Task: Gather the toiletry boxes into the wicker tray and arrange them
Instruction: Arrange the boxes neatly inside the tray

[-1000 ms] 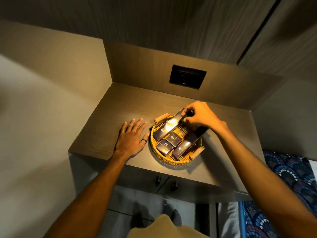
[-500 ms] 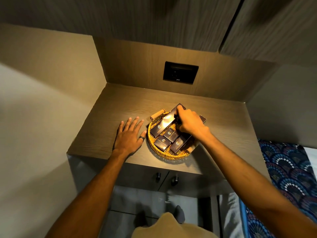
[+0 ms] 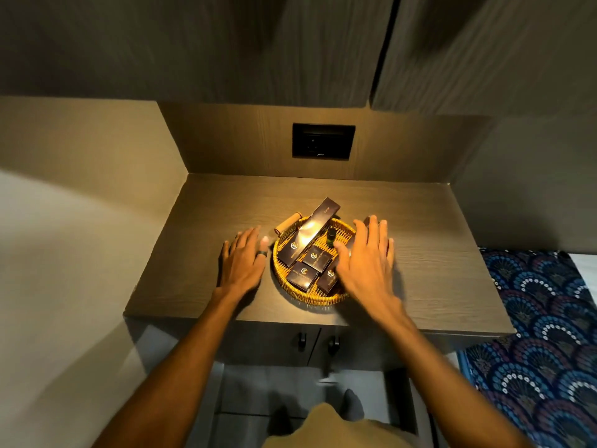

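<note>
The wicker tray (image 3: 292, 287) is sitting mid-worktop (image 3: 206, 218), w/ the toiletry boxes already inside it. The long box (image 3: 310, 234) is lying diagonally across the tray, its far end poking out over the tray's far rim. Two small boxes (image 3: 318, 257) (image 3: 302, 274) are lying just beside it toward the tray's near side, touching or nearly so. Another box (image 3: 328, 279) is showing only in part at the tray's right, under the hand. A small green bottle (image 3: 331, 237) is standing near the tray's centre, right of the long box.

Left hand (image 3: 242, 263) is lying spread, palm down, on the worktop just left of the tray, holding nothing. Right hand (image 3: 366, 260) is hovering spread over the tray's right side, fingers apart, gripping nothing; can't tell if it's touching the box beneath.

Judging by this, gathering is about done and arranging is the step in hand. To do it well: probably keep the left hand bracing beside the tray so it isn't sliding, and nudge w/ fingertips, not the whole palm. The long box is the awkward one, since it's overhanging the rim; turning it more along the tray's width would seat it better, if it fits. Watch the bottle, as it's upright and could tip if a box is pushed into it.
</note>
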Available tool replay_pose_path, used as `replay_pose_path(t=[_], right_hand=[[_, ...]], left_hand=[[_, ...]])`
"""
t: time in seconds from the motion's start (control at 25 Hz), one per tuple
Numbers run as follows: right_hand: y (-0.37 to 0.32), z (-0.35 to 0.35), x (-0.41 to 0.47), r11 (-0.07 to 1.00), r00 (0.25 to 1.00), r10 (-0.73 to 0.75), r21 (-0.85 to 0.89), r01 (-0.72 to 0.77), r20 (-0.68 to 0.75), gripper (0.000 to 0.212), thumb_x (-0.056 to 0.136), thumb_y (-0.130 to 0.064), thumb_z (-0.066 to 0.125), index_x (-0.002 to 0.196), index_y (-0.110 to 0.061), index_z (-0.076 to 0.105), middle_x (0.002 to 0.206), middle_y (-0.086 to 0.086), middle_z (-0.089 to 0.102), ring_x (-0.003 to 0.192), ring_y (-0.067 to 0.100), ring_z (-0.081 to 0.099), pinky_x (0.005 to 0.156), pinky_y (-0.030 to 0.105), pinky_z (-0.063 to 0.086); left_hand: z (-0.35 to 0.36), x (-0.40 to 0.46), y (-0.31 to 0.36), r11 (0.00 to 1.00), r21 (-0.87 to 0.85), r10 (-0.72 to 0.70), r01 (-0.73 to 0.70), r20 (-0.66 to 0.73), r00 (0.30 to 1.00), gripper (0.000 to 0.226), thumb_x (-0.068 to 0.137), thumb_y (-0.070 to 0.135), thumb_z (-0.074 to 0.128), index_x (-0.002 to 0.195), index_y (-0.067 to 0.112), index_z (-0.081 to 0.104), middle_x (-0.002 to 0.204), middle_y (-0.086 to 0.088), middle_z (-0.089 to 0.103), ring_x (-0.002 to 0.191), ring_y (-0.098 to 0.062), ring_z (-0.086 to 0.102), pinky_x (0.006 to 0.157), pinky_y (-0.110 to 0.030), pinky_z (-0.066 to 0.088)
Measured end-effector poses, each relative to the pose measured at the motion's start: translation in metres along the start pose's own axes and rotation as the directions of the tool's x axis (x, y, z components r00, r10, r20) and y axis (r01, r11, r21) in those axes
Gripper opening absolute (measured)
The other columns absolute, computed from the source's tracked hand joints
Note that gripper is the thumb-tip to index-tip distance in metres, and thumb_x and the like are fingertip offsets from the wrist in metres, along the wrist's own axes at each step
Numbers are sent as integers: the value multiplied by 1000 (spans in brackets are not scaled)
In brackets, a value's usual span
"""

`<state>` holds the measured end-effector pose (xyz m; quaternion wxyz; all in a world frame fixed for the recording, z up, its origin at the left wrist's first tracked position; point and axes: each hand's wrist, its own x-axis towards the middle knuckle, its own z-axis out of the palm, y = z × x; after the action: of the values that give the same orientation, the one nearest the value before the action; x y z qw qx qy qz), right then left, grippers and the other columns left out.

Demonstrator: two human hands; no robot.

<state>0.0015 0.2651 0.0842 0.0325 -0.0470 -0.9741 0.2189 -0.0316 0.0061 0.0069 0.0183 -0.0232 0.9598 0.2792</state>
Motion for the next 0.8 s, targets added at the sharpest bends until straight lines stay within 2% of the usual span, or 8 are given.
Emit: replay_pose_path(t=[0.04, 0.12, 0.2, 0.28, 0.4, 0.52, 0.68, 0.8], right_hand=[[2, 10, -15, 998, 998, 51, -24, -50, 31, 75, 104, -54, 39, 163, -14, 19, 173, 17, 4, 162, 36, -3, 127, 56, 0], [5, 25, -31, 993, 990, 106, -63, -100, 97, 82, 103, -59, 31, 165, -13, 3, 172, 18, -12, 159, 36, -16, 127, 62, -4], [8, 31, -30, 994, 987, 108, -40, -104, 122, 83, 104, -58, 32, 166, -13, -2, 172, 17, -17, 158, 37, -19, 128, 62, -1], [14, 32, -22, 998, 991, 59, 9, -60, 117, 82, 104, -57, 33, 166, -15, -1, 172, 15, -16, 158, 37, -20, 129, 59, -1], [28, 32, -4, 997, 990, -14, 75, 3, 143, 79, 104, -57, 33, 166, -18, 2, 173, 8, -13, 158, 32, -20, 126, 55, 2], [39, 27, 17, 992, 976, -118, 62, 108, 181, 76, 104, -59, 30, 166, -20, 7, 174, 4, -8, 158, 26, -17, 121, 52, 5], [52, 15, 46, 966, 934, -256, 40, 254, 249, 71, 106, -56, 26, 165, -21, 7, 174, 3, -2, 160, 25, -11, 125, 57, 11], [60, 9, 54, 954, 911, -296, 41, 297, 288, 72, 106, -56, 24, 165, -20, 6, 174, 2, -1, 159, 22, -12, 129, 54, 9]], left_hand=[[-3, 8, 11, 997, -59, 39, -40, -17, 999, 60, 104, 31, 31, 163, 22, 20, 171, -8, 20, 159, -27, 11, 128, -54, 5], [-7, 24, 34, 978, -30, 206, -206, 6, 978, 65, 103, 39, 24, 164, 23, 11, 173, -4, 7, 159, -23, -1, 129, -50, -2], [-9, 36, 50, 918, 96, 376, -385, 99, 921, 65, 104, 50, 14, 164, 26, 3, 172, 0, -4, 159, -21, -10, 128, -46, -8], [-7, 42, 53, 880, 163, 421, -446, 167, 892, 66, 103, 55, 8, 162, 26, -1, 171, 0, -9, 158, -22, -14, 128, -44, -10], [-2, 33, 51, 912, 142, 364, -384, 149, 919, 67, 104, 53, 9, 162, 21, -3, 168, 1, -13, 156, -19, -17, 125, -37, -14], [2, 15, 50, 949, 119, 283, -291, 81, 956, 63, 108, 43, 19, 162, 17, -2, 168, -2, -12, 155, -18, -18, 124, -36, -13], [7, -11, 61, 977, 99, 185, -188, 35, 982, 72, 101, 35, 27, 163, 13, -4, 171, -8, -11, 154, -19, -19, 124, -36, -15], [14, -22, 68, 980, 124, 159, -158, 4, 987, 69, 107, 34, 30, 162, 10, -5, 171, -9, -12, 155, -22, -18, 125, -38, -14]])
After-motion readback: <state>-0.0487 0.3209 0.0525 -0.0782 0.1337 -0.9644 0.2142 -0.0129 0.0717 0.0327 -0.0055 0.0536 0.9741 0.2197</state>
